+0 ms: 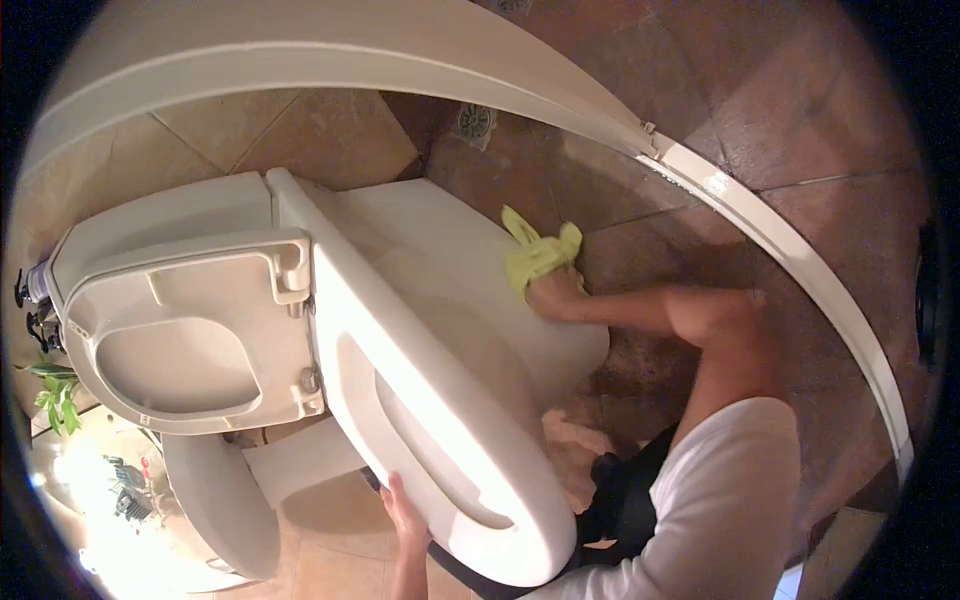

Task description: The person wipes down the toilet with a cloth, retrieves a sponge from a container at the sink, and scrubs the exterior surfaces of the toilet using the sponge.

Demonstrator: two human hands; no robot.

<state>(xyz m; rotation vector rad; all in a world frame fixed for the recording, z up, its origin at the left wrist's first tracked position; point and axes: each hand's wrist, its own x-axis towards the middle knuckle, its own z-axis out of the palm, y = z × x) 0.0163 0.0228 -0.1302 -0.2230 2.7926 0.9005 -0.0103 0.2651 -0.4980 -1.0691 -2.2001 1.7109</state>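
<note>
A white toilet bowl point(470, 440) fills the middle, its seat and lid point(180, 250) raised against the tank. My right hand point(556, 293) is closed around a yellow cloth point(540, 254). It presses the cloth against the outer side of the toilet's base, near the floor, and loose cloth ends stick out past my fingers. My left hand point(403, 515) lies along the near outer edge of the bowl's rim, fingers stretched out and touching it. Part of that hand is cut off from sight by the rim.
A curved pale shower edge point(780, 225) arcs across the top and right. Brown tiles cover the floor point(650, 240), with a round drain point(475, 122) beyond the toilet. At the left are a green plant point(60, 400), pump bottles point(38, 283) and a brightly lit basin point(225, 510).
</note>
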